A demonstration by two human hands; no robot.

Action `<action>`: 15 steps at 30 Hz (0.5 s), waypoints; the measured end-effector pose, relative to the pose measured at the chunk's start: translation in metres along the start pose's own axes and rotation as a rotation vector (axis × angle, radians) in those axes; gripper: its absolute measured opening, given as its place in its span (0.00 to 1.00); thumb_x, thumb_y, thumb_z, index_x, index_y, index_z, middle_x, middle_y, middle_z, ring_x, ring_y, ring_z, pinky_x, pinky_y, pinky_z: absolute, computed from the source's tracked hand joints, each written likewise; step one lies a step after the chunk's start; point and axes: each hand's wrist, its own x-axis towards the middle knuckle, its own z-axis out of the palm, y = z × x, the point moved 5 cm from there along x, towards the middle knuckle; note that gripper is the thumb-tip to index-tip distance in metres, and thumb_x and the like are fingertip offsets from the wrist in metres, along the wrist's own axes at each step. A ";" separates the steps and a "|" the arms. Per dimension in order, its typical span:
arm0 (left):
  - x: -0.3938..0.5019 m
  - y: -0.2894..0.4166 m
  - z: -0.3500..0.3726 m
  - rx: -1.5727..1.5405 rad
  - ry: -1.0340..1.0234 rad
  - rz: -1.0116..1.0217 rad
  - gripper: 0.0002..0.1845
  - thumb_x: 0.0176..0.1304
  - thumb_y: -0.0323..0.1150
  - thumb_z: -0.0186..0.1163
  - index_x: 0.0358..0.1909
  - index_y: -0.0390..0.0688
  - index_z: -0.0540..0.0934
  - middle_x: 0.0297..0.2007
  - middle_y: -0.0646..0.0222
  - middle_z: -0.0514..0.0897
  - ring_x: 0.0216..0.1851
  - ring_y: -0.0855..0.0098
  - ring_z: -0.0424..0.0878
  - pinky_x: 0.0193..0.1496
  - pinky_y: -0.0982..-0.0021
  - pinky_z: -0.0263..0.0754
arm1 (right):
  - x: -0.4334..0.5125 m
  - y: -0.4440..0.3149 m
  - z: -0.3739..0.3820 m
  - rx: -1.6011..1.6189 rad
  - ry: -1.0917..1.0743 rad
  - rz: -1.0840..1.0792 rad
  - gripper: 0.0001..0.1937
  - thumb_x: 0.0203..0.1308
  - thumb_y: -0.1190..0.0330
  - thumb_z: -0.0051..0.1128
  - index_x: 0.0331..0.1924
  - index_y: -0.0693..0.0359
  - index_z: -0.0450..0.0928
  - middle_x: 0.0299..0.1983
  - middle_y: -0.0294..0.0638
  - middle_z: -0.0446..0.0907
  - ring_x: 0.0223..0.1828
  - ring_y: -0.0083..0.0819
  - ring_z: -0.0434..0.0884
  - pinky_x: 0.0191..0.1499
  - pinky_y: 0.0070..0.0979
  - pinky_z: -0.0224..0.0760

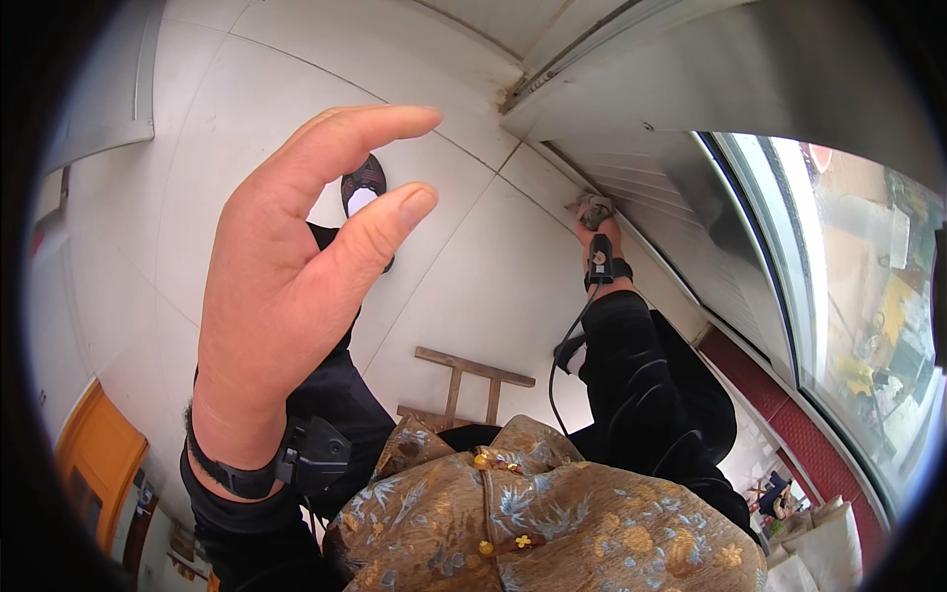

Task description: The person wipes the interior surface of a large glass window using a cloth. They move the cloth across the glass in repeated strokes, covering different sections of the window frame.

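Observation:
My left hand [296, 244] is raised close to the camera, thumb and forefinger apart, with nothing between them. Down at the foot of a white ribbed door panel [629, 177], my right hand [601, 226] grips a crumpled cloth [590, 209]. The cloth lies by the panel's lower edge, and my right fingers are partly hidden by it. Each wrist carries a black strap with a small device [601, 257]; a cable hangs from the right one.
Below me is a wooden stool [473, 366], partly hidden by my floral vest [547, 510]. Large pale tiles [444, 281] cover the floor. A glass pane [865, 296] is at right above a red sill [792, 422]. An orange wooden door [103, 451] shows at lower left.

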 end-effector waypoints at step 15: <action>0.003 -0.002 -0.007 -0.043 0.024 0.070 0.19 0.63 0.28 0.61 0.57 0.36 0.80 0.56 0.60 0.81 0.60 0.67 0.75 0.64 0.69 0.64 | -0.006 0.073 0.252 0.293 -0.478 0.473 0.13 0.68 0.76 0.51 0.55 0.65 0.75 0.46 0.45 0.81 0.45 0.39 0.82 0.47 0.35 0.76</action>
